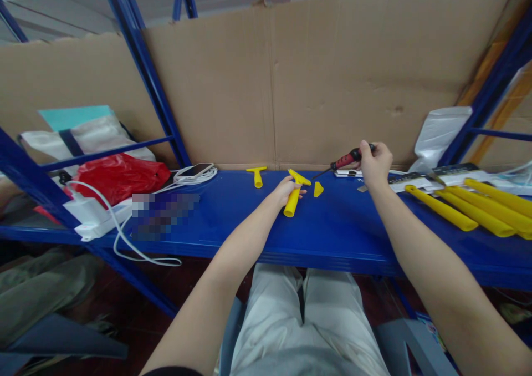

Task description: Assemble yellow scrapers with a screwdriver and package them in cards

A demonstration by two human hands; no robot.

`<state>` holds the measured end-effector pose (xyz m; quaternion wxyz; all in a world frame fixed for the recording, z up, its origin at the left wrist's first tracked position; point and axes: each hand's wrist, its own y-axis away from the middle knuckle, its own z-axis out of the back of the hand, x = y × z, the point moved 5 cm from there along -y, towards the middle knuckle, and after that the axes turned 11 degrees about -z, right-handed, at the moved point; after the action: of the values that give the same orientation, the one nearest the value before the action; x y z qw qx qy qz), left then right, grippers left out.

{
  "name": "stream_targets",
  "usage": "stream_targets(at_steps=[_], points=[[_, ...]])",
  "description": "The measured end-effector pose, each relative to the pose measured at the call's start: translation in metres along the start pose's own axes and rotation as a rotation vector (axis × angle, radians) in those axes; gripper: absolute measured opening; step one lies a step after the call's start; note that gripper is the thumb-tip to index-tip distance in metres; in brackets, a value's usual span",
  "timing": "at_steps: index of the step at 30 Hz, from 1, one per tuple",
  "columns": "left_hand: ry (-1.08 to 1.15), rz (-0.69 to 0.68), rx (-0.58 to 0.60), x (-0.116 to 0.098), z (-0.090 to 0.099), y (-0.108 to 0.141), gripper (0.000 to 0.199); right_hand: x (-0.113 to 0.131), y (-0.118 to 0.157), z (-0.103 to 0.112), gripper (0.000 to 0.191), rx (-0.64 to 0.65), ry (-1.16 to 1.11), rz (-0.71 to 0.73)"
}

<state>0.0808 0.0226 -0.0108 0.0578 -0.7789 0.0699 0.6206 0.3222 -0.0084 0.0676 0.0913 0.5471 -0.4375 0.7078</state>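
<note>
My left hand (286,191) is closed around a yellow T-shaped scraper handle (291,203), its hollow grip end pointing toward me. My right hand (376,162) grips a screwdriver (346,160) with a red and black handle. The screwdriver's thin shaft slants down to the left, its tip close to the head of the handle; whether they touch I cannot tell. Just right of the held handle lies a small yellow wedge-shaped piece (318,189). A second yellow T-shaped handle (258,177) rests farther back on the blue table (233,215).
Several long yellow handles (443,207) with dark blades lie at the right. A phone (197,171) sits on coiled white cable at the back left, near a red plastic bag (120,173) and a white power strip (103,220). Cardboard (332,76) walls the back between blue posts.
</note>
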Motion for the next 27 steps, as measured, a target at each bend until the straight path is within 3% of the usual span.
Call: stream_targets(at_steps=[11, 27], points=[[-0.024, 0.011, 0.175, 0.0049, -0.0081, -0.0024, 0.057, 0.0063, 0.0049, -0.0081, 0.045, 0.044, -0.110, 0.016], [-0.025, 0.036, 0.172, 0.0041, -0.0103, 0.0024, 0.063, 0.0048, 0.0060, -0.0082, 0.048, 0.042, -0.116, 0.002]])
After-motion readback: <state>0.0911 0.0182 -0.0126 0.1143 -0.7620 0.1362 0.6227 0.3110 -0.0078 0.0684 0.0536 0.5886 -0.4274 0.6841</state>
